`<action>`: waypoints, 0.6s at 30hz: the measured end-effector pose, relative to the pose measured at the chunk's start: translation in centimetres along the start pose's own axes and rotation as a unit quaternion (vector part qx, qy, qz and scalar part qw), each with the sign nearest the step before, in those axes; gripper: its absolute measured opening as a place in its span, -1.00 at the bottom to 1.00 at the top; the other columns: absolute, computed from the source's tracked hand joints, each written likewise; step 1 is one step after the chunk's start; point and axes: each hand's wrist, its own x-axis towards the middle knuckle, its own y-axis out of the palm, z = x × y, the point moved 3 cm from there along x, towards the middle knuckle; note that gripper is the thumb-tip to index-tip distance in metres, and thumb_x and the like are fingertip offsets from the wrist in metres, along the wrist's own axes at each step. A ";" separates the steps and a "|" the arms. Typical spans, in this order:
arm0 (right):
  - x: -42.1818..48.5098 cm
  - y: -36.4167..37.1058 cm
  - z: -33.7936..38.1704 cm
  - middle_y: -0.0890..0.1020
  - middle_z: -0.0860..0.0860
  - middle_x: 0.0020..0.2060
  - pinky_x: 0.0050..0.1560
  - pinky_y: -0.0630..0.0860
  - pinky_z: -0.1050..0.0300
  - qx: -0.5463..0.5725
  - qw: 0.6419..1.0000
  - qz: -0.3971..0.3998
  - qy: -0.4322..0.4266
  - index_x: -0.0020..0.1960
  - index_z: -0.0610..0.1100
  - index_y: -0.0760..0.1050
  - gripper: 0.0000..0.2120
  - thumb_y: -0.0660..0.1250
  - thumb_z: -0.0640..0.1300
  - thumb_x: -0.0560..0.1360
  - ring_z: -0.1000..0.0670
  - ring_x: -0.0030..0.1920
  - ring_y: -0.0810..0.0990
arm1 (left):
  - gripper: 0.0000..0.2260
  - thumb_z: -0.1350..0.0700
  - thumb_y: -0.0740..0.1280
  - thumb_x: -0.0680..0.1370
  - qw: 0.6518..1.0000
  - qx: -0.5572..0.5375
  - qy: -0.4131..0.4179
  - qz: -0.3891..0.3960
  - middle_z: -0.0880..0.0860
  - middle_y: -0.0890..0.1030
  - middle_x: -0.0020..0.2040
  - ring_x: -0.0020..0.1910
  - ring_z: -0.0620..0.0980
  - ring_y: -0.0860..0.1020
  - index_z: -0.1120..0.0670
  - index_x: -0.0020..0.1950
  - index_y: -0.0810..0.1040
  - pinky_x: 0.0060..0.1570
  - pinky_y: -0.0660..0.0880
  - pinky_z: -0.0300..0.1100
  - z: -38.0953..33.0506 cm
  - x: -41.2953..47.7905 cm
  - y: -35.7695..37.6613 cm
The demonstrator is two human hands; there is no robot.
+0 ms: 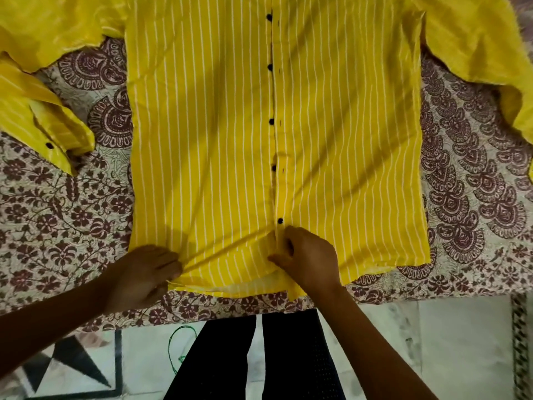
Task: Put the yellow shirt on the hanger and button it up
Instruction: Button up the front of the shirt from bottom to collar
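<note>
The yellow shirt (216, 125) with white stripes lies flat, front up, on a patterned bed sheet, hem toward me. Several black buttons run down its placket; the lowest button (280, 221) sits through its hole, while the ones above lie beside their holes. My left hand (144, 277) grips the hem at the shirt's lower left corner and pulls folds into the cloth. My right hand (308, 256) pinches the placket just below the lowest button. No hanger shows in view.
The bed sheet (476, 203) has dark maroon floral and paisley print and ends at a near edge. Both shirt sleeves spread out, the left cuff (54, 142) with its button folded on the sheet. Below are my dark trousers (288, 356), a tiled floor and a green cord (176, 347).
</note>
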 end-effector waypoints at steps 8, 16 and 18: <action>-0.6 2.0 0.7 0.61 0.04 -0.33 -0.45 0.45 0.24 -0.100 0.980 -0.041 -0.166 -0.32 -0.04 0.58 -0.77 0.59 -0.11 0.10 -0.05 -0.28 0.60 | -0.80 -0.08 0.28 0.52 0.989 -0.044 0.012 -0.140 0.01 0.54 -0.24 -0.27 -0.01 0.46 0.05 -0.10 0.45 -0.24 0.36 -0.16 -3.6 6.6 -1.2; -2.7 4.1 0.0 0.53 0.04 -0.42 -0.51 0.32 0.28 -0.077 0.978 0.047 -0.189 -0.35 -0.04 0.47 -0.75 0.51 -0.10 0.08 -0.03 -0.38 0.58 | -0.84 0.05 0.21 0.54 0.970 -0.079 -0.120 -0.197 0.08 0.57 -0.08 -0.14 0.11 0.54 0.11 0.01 0.48 -0.12 0.45 -0.02 -2.9 14.7 -1.4; -2.4 4.0 0.6 0.57 -0.05 -0.30 -0.37 0.37 0.15 -0.067 0.974 0.102 -0.190 -0.23 -0.10 0.48 -0.88 0.39 -0.11 0.28 -0.14 -0.24 0.59 | -0.82 0.07 0.21 0.53 0.974 -0.044 -0.099 -0.198 0.09 0.58 -0.08 -0.15 0.11 0.54 0.14 -0.01 0.52 -0.09 0.39 -0.09 -2.8 15.5 -1.5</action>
